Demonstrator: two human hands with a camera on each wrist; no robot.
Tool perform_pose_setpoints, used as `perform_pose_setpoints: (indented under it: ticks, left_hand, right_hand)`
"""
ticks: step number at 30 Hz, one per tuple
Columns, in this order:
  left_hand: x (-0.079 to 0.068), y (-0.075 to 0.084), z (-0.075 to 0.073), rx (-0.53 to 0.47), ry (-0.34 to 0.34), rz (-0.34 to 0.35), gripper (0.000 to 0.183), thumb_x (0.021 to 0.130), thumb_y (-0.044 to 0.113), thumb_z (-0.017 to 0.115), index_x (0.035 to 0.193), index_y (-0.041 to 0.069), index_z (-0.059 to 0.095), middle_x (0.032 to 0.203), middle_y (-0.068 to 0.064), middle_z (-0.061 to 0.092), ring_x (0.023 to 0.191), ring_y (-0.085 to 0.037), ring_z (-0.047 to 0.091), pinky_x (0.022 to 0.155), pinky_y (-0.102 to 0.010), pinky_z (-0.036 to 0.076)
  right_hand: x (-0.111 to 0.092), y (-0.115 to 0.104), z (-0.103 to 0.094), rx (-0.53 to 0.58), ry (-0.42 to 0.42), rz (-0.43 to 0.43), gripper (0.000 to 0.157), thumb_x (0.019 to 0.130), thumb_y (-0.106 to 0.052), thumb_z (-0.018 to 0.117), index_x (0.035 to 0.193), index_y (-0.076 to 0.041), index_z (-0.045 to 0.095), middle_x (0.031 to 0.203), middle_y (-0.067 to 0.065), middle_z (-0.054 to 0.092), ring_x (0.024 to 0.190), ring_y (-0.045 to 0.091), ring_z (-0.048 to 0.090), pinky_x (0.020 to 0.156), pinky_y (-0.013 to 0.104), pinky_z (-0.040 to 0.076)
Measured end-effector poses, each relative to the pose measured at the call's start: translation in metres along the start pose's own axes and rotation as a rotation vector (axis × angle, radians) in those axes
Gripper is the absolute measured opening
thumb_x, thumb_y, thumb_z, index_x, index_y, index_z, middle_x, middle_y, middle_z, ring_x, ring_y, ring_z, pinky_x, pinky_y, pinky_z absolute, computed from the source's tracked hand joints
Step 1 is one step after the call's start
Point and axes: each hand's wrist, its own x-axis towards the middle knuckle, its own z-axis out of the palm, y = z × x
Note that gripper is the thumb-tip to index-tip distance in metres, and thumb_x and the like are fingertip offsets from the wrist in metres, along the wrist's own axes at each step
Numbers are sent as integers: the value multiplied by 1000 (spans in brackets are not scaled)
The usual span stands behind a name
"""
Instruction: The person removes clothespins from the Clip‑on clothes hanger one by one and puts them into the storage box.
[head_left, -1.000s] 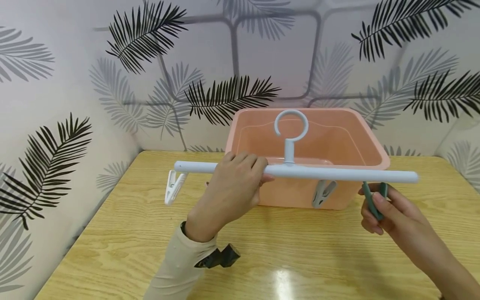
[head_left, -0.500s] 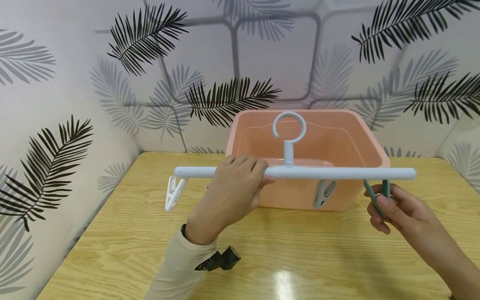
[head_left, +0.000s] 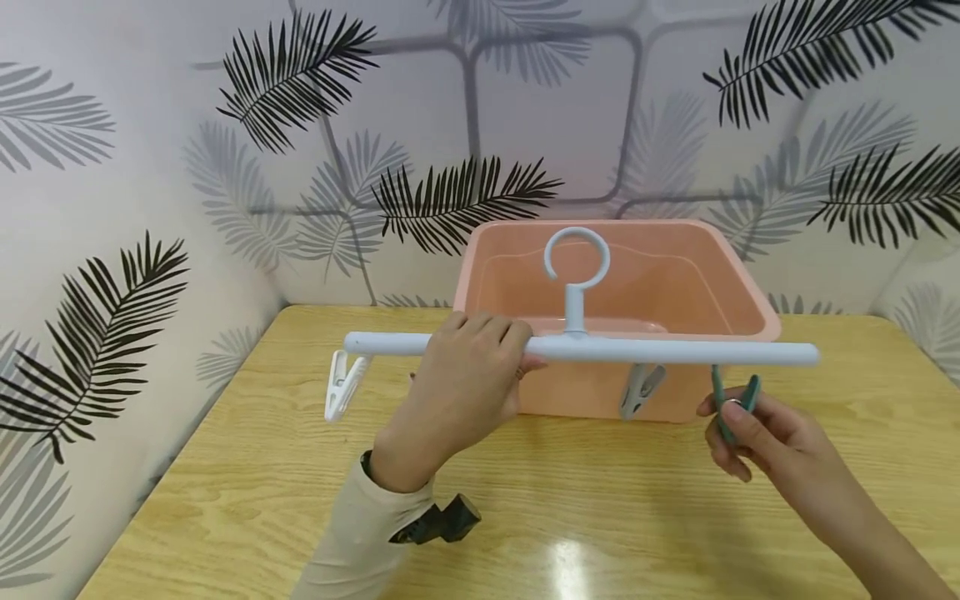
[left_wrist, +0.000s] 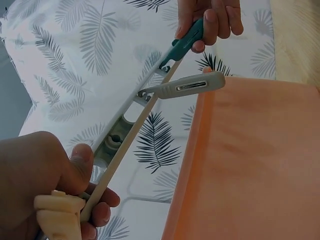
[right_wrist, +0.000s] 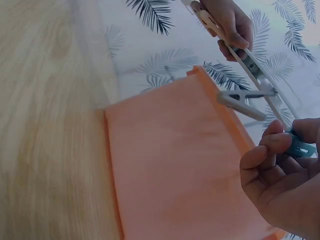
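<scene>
Clip hanger (head_left: 675, 350), pale blue-white, 1 pc.; held approx. level above wood-grain table (head_left: 562, 492), on near side of basin; open-ring hook (head_left: 575, 308) upright at mid-bar; L hand (head_left: 468, 367) curled firmly round bar, just L of hook; R hand (head_left: 776, 442) partly closed, thumb & fingers pinching green clip (head_left: 718, 396) under bar, twd R end; white clip (head_left: 342, 387), 1 pc., hangs tilted under L end; grey clip (head_left: 641, 392), 1 pc., hangs tilted under bar betw. hook & green clip; basin (head_left: 577, 392), salmon-pink plastic, stands on table nr. wall (head_left: 540, 108); wall covering pale w/ blk & grey leaf print; L arm w/ cream sleeve (head_left: 360, 517), blk device (head_left: 450, 518) at wrist.
</scene>
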Motion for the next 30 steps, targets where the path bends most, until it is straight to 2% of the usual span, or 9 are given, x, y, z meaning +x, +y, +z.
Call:
perform_pose_setpoints:
  ticks: [5, 10, 13, 17, 19, 21, 26, 30]
  left_hand:
    - [-2, -3, -1, -32, -1, -2, 23, 94, 27, 63, 82, 8, 57, 72, -2, 58, 67, -19, 58, 57, -30, 36]
    - [-2, -4, -1, -49, -10, -5, 24, 94, 27, 62, 81, 8, 56, 70, -1, 57, 65, -18, 56, 56, -29, 34]
    - [-2, -4, -1, -50, -14, -11, 23, 94, 27, 63, 82, 8, 56, 69, -1, 55, 64, -18, 54, 56, -29, 34]
    - [-3, -4, -3, -49, -30, -15, 24, 94, 27, 62, 82, 8, 56, 69, 0, 53, 62, -17, 52, 57, -29, 35]
    - [-3, -3, -3, -42, -42, -11, 24, 95, 27, 62, 81, 8, 55, 68, 0, 53, 62, -17, 52, 57, -29, 35]
    - [-4, -3, -3, -35, -52, -5, 25, 95, 27, 62, 80, 9, 55, 68, 0, 52, 62, -17, 51, 57, -29, 35]
    - [-4, -4, -1, -10, -44, 13, 27, 95, 29, 62, 79, 9, 54, 65, 0, 49, 60, -17, 51, 57, -29, 34]
    - [-2, -3, 2, -4, -39, 17, 26, 95, 28, 62, 79, 9, 54, 65, 0, 49, 59, -17, 49, 55, -28, 34]
  right_hand:
    - [-3, -5, -10, -221, 65, -88, 26, 100, 10, 31, 112, 4, 53, 68, 5, 41, 57, 20, 37, 54, 32, 33]
    - [-3, -4, -8, -288, 143, -164, 24, 97, 14, 36, 108, 5, 56, 67, 3, 39, 58, 15, 35, 49, 28, 30]
    - [-2, -3, -3, -372, 230, -226, 21, 95, 15, 42, 105, 6, 59, 68, -1, 45, 60, 11, 39, 50, 23, 34]
    - [-1, -5, 2, -597, 356, -295, 14, 90, 13, 55, 98, 7, 64, 76, -12, 63, 64, 1, 52, 54, 15, 40]
    - [-2, -6, 3, -705, 393, -317, 11, 88, 10, 61, 95, 4, 67, 75, -16, 65, 60, -4, 52, 50, 13, 38]
    - [-2, -8, 2, -779, 396, -340, 10, 85, 8, 65, 92, 1, 68, 71, -20, 63, 55, -7, 49, 46, 13, 35]
    - [-2, -12, -2, -873, 381, -370, 9, 83, 1, 71, 87, -7, 67, 60, -16, 50, 49, -6, 40, 43, 12, 30]
    - [-3, -17, 0, -950, 408, -340, 12, 83, -4, 73, 82, -12, 65, 58, -15, 44, 47, -6, 35, 42, 12, 25]
